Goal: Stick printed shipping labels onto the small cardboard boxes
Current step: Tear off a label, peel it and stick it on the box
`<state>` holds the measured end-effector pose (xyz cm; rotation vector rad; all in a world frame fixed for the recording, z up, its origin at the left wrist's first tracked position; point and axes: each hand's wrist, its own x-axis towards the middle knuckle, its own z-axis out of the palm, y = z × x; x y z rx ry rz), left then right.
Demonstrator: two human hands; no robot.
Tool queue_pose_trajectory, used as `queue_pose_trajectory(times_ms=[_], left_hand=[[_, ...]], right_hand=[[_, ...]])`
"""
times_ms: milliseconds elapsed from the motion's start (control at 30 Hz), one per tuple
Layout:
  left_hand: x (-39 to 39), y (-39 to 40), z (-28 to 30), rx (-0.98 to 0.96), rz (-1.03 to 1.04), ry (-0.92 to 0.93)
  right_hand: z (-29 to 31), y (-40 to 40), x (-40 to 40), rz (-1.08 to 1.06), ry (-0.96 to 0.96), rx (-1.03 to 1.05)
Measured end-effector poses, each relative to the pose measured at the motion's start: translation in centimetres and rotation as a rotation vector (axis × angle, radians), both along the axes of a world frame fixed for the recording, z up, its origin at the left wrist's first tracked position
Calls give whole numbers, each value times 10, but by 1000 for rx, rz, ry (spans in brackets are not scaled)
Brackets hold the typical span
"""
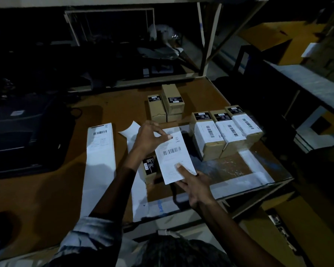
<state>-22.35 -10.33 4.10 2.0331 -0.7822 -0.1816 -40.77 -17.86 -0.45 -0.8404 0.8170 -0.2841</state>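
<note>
Label [173, 155] hangs over the box [150, 169] on the counter [50, 189], left hand [148, 137] pinching its top corner, right hand [196, 185] pressing with straight fingers; uneven release would likely leave it crooked or wrinkled.

Labelled boxes [228, 132] crowding right side

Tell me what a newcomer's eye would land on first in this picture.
First, the white shipping label at the centre of the table, pinched at its top by the left hand and pressed near its bottom by the right hand over a small box. Next, the three labelled boxes in a row to the right. Then the long label strip lying to the left.
</note>
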Motion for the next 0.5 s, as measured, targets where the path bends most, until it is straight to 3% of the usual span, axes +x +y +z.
queue_pose_trajectory(times_ms=[167,333,500], left_hand=[[17,25,-10,9,-19,184],[26,43,-14,-45,-31,295],[25,27,-23,-88,-20,353]], right_hand=[[-3,15,7,12,23,92],[-7,40,11,86,14,25],[-12,23,16,-41,65,7]])
